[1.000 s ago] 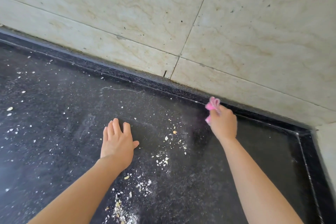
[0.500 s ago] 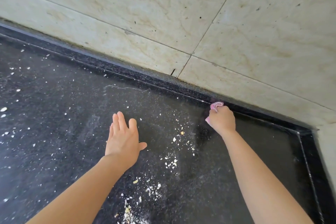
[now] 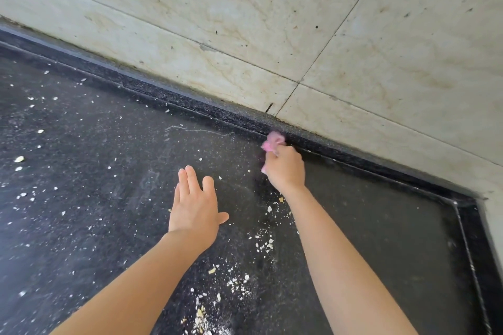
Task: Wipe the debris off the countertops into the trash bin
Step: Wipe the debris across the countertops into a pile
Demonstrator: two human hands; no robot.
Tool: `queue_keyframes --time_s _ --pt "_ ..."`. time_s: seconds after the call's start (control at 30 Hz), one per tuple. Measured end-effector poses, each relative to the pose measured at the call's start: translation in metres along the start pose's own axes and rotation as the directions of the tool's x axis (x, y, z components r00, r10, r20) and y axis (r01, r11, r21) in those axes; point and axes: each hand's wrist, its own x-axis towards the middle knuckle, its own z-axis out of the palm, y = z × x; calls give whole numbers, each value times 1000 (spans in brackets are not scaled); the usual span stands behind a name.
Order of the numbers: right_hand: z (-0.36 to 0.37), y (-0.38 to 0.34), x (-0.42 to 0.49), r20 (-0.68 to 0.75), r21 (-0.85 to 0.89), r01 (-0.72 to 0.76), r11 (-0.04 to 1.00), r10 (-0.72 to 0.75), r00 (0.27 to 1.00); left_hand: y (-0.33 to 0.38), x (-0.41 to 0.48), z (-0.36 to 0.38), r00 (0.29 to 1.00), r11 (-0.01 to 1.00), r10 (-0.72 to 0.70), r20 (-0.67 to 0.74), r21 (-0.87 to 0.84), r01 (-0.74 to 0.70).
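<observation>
Right grip (image 3: 285, 171), clutching pink cloth (image 3: 273, 141), has slid leftward; left grip (image 3: 194, 207) lies flat.

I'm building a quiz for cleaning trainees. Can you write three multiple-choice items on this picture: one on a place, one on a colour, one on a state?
1. Where is the cloth?
A. at the back ledge of the counter
B. at the left end
C. on the wall tiles

2. What colour is the cloth?
A. blue
B. pink
C. white

3. How is the left hand?
A. clenched
B. holding a brush
C. open, fingers straight

Answers:
1 A: the right hand holds it at the ledge.
2 B: pink fabric sticks out of the grip.
3 C: its fingers lie straight over the counter, holding nothing.
</observation>
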Motion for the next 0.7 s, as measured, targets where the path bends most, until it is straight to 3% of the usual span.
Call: queue_keyframes --time_s 0.07,0.13,0.2,0.33,0.43,0.5,0.6,0.7 --pt "-10 -5 -9 138 130 101 986 -119 983 -1 0 -1 1000 1000 3 -2 -7 -3" --pt "-28 6 -13 55 178 102 979 -114 992 -2 -1 -1 1000 1000 5 4 -16 -5" --pt "-46 28 -13 -74 105 19 994 -11 997 -3 -1 -1 1000 1000 8 7 -29 -7" --pt "-53 58 -3 -144 -19 -288 958 282 949 -4 0 0 1000 999 14 8 -39 -14" --pt "-9 17 -4 -158 -152 -152 977 128 979 -6 0 2 1000 999 12 1 -47 -12" --pt "24 -24 -11 -101 -140 -11 990 -3 995 -8 -1 5 1000 999 23 -16 -42 -23" --pt "42 -69 -22 97 6 137 991 -137 986 -17 -6 7 996 996 75 -47 -37 -76" --pt "21 -78 -36 284 194 193 962 -244 927 -39 -14 5 988 984 139 -70 -101 -145"
